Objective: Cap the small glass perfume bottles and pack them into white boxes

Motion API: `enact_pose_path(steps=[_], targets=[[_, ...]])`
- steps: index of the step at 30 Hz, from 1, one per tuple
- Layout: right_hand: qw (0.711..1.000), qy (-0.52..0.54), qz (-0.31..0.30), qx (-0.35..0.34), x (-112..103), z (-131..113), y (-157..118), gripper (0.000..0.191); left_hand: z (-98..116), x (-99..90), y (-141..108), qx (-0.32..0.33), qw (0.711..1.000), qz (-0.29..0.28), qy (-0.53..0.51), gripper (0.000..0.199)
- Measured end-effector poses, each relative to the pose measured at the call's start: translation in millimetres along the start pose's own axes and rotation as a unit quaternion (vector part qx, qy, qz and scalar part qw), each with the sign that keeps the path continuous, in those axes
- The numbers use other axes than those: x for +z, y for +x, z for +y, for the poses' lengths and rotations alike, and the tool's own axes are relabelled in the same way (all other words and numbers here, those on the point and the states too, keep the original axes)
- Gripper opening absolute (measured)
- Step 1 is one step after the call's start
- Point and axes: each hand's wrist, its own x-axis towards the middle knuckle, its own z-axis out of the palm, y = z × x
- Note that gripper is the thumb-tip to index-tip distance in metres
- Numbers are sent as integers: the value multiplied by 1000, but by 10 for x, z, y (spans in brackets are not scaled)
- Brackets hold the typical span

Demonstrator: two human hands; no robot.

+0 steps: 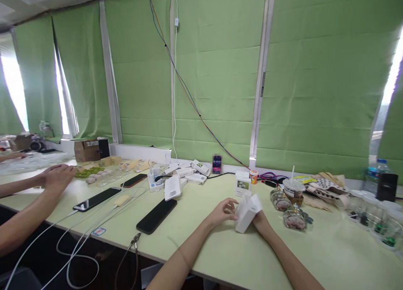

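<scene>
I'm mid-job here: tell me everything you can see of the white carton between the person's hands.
The white carton is a small, upright-proportioned box that looks like thin card, with plain faces toward the camera. Its upper end appears open, with pale flaps sticking up. It leans to one side over the front of the table. The left-hand grip has fingertips at its left side; the right-hand grip is partly hidden behind it.

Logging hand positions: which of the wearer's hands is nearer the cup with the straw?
Right. The right hand, at the held white box, is front-left of the cup; the left hand is farther left.
</scene>
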Motion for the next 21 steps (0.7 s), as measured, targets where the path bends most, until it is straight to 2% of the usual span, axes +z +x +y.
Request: enact_pose_path(steps=[2, 5, 8, 11, 14, 16, 19, 21], targets=[[1000, 10, -10, 10, 29, -20, -27, 25, 3, 0, -14, 12, 1000, 26, 7, 57], [999, 23, -28, 19, 55, -75, -79, 22, -7, 5, -19, 15, 999, 51, 5, 76], [998, 34, -41, 16, 60, -143, -101, 20, -16, 24, -13, -2, 999, 21, -31, 89], [999, 38, -31, 0, 46, -199, -74, 30, -12, 47, -3, 10, 998, 1, -59, 92], [999, 31, 2, -11, 10, -227, -41, 34, -17, 64, 10, 17, 997, 11, -72, 89], [999, 16, 36, -12, -24, -238, -35, 37, -34, 71, 15, 6, 997, 41, -57, 91], [989, -49, 133, -36, -81, -268, -54, 39, -52, 70, 5, 2, 994, 110, 21, 104], [975, -99, 185, -74, -110, -307, -76, 37, -37, 65, -16, 17, 987, 127, 97, 105]])
